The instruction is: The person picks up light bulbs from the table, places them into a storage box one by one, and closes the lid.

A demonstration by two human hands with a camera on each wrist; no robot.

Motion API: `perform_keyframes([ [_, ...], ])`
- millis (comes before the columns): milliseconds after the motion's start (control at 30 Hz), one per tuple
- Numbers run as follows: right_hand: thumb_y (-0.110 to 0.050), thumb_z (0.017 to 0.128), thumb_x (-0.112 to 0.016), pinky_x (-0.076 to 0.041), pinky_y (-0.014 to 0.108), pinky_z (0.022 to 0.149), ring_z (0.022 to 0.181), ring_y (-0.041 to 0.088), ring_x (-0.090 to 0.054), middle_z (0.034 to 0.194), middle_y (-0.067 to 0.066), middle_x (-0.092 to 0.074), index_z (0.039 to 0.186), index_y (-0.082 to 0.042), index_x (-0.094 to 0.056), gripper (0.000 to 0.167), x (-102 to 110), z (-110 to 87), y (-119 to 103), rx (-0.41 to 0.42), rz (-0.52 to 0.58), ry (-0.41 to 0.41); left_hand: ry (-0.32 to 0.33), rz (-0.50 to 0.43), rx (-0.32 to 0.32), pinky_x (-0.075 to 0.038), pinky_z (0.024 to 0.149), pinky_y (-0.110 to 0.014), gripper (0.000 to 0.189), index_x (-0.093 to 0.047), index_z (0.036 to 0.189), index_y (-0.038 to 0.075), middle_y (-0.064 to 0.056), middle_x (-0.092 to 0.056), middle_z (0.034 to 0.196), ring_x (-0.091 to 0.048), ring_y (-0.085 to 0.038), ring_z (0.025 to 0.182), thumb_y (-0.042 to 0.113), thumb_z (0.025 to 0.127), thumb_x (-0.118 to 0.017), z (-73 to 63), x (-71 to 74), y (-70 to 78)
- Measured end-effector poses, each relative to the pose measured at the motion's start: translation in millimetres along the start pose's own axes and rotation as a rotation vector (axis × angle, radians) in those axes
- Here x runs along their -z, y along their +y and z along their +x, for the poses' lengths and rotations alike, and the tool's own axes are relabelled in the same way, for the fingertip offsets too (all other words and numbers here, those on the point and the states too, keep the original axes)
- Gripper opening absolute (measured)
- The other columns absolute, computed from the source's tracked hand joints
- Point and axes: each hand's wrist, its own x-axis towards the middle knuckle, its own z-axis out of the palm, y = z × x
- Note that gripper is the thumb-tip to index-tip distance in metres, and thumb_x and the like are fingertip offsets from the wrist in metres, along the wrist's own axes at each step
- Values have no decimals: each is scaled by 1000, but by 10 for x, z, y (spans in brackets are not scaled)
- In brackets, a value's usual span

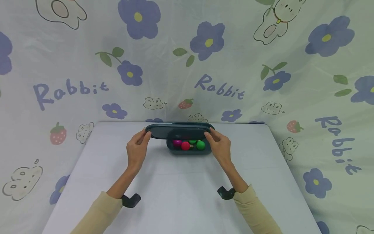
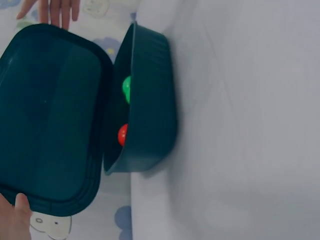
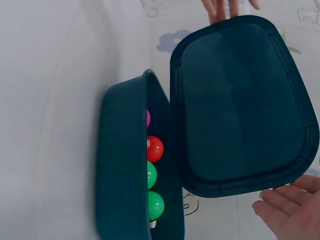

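Observation:
A dark green lid is held up, tilted, by both hands above and partly in front of a dark green box. My left hand grips the lid's left end, the thumb on its near face. At the right end, my right hand holds the lid's edge between thumb and fingers. Inside the box lie several coloured bulbs: a red bulb, a green bulb and a purple bulb among them. One green bulb shows its metal screw base. The lid hides the box's back part.
The box stands at the back of a white-covered table, close to a hanging cloth printed with flowers and rabbits. Each wrist wears a dark camera mount, the left mount and the right mount.

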Motion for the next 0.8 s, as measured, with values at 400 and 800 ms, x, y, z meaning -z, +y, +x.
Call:
perform_keyframes([
  [400,-39,95,-69,-57,38,84,103,27,-70,117,16,-70,120,2,-70,48,-11,11,43,-62,27,107,11,-174,13,-49,92,-19,41,-59,132,-9,-20,-59,132,-60,-25,121,12,98,-65,-161,-112,372],
  [800,-39,93,-71,-53,26,88,110,24,-67,119,14,-70,123,2,-68,51,20,19,108,-121,113,113,-1,-195,32,-48,92,-19,41,-60,134,-3,-18,-56,138,-57,-29,125,14,97,-66,-89,-213,110],
])
